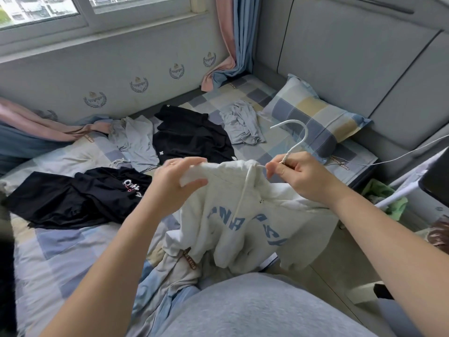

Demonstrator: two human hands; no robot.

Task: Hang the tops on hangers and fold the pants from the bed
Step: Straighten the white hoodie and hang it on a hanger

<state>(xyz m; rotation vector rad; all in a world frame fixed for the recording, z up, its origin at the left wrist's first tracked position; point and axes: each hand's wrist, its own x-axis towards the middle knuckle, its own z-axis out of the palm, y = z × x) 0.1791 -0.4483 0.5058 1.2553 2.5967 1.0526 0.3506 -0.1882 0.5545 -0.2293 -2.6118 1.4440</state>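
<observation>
Hoodie (243, 215) hangs downward; hanger hook (297, 145) apparently curls leftward.

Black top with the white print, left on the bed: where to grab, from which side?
Probably the raised folds just below the print on the black top, pinched from above, coming from its near right end. It lies spread flat on the bed, so edges offer little to get under; the rumpled ridges stand up.

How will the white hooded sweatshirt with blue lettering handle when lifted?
Probably floppy: the white hooded sweatshirt sags in folds below the left hand. Likely thick, so fairly heavy; it could tilt the white hanger pinched by the right hand.
</observation>
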